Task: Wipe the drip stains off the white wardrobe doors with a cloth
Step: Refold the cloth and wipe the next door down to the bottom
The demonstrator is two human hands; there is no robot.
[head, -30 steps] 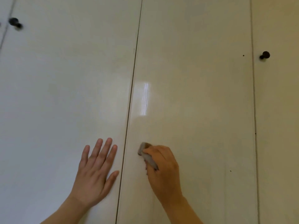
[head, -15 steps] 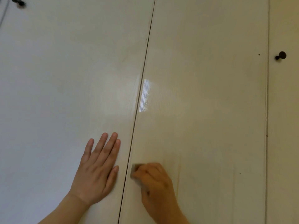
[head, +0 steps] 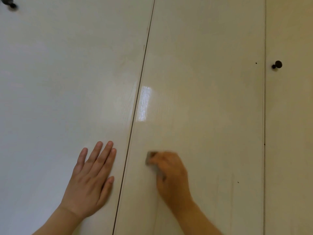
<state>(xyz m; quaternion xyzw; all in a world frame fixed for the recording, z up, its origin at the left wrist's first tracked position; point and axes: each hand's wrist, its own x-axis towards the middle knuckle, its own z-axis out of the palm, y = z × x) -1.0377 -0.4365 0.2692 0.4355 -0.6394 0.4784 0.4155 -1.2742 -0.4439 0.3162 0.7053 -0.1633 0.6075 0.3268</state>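
While the right hand [head: 171, 175] blurs mid-stroke, the cloth [head: 150, 158] sits bunched under its curled fingers. It is pressed to the middle door [head: 203, 99], low in view, just right of the seam [head: 140, 82].

Half a second ago the cloth was lower against the left hand [head: 91, 180]; now it is back up beside that hand's fingers. Reads as an up-and-down scrub over one patch, probably not done yet.

Left hand unmoved, flat on the left door [head: 50, 82], fingers straight and holding nothing. Likely bracing.

Faint drip streaks [head: 232, 192] remain right of the working hand on the same door, probably next. Nothing lies between cloth and streaks.

Further out: a dark knob [head: 277, 64] on the right door [head: 291, 133], a second knob [head: 8, 2] top left, and a few dark specks [head: 256, 63].
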